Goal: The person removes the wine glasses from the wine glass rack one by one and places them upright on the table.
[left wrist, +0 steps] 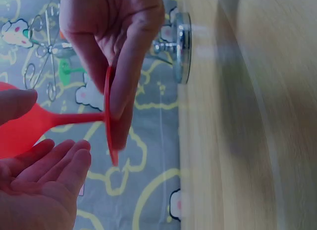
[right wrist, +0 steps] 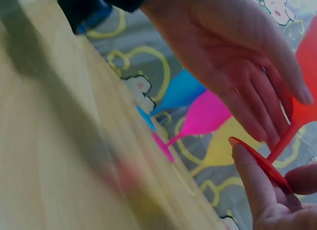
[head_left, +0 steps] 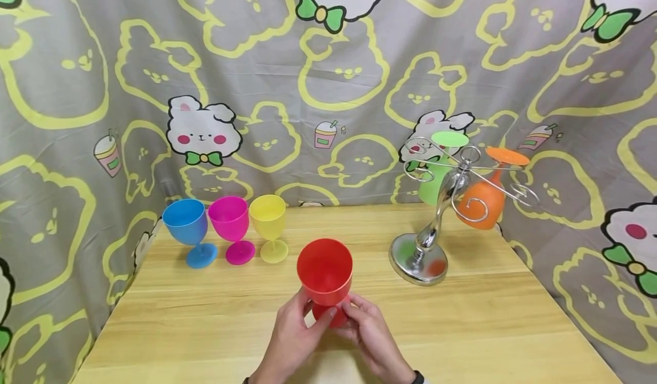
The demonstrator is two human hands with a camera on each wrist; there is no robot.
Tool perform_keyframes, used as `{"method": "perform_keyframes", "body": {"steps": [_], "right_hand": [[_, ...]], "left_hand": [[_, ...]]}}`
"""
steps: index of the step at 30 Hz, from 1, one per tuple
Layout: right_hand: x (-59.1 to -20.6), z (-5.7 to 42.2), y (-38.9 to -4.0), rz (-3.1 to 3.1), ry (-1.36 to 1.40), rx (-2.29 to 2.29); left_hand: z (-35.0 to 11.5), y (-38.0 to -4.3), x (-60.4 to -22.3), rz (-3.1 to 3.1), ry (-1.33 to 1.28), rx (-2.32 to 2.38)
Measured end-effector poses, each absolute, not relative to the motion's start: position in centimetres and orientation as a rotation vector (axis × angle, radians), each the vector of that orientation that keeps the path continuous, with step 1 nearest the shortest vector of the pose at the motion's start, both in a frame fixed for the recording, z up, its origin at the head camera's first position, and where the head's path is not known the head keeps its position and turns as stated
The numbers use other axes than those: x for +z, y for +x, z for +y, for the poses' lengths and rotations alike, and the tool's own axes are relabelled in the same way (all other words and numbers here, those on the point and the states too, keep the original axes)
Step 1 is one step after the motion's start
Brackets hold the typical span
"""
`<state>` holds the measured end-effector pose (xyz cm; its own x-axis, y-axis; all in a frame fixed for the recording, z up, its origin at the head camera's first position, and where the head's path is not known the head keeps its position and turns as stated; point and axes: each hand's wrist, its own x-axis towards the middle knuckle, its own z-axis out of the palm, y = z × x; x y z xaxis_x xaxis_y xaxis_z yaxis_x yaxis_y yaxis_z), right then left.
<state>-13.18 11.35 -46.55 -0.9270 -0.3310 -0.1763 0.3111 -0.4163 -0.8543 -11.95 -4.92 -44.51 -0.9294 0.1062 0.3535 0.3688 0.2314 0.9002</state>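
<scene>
A red plastic goblet (head_left: 325, 270) is held upright in front of the person, between both hands. At its bowl is the left hand (head_left: 295, 332); in the left wrist view the thumb (left wrist: 17, 104) lies on one side of the bowl and the fairly straight fingers on the other. The right hand (head_left: 373, 332) pinches the goblet's flat round foot (left wrist: 110, 131), thumb and fingers on opposite faces. In the right wrist view the thin stem (right wrist: 285, 143) shows between the two hands.
Blue (head_left: 186, 221), magenta (head_left: 229, 218) and yellow goblets (head_left: 268, 215) stand upright at the back left. A metal rack (head_left: 436, 218) at the right carries a green (head_left: 431, 184) and an orange goblet (head_left: 482, 201) upside down. Behind the wooden table (head_left: 179, 327) hangs a patterned curtain (head_left: 267, 76).
</scene>
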Motion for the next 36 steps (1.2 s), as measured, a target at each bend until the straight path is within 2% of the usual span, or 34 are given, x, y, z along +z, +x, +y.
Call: {"method": "perform_keyframes", "body": {"steps": [11, 24, 36], "right_hand": [[-46.9, 10.7, -12.4, 1.332, 0.027, -2.436], [-46.2, 10.7, -12.3, 1.341, 0.092, -2.443], [-46.0, 10.8, -12.4, 1.382, 0.032, -2.405]], "left_hand": [[-4.2, -11.8, -44.5, -2.337, -0.28, -1.71], [-3.3, -11.8, -44.8, -2.237, -0.226, -1.618], [-3.8, -11.7, -44.4, -2.283, -0.212, -1.67]]}}
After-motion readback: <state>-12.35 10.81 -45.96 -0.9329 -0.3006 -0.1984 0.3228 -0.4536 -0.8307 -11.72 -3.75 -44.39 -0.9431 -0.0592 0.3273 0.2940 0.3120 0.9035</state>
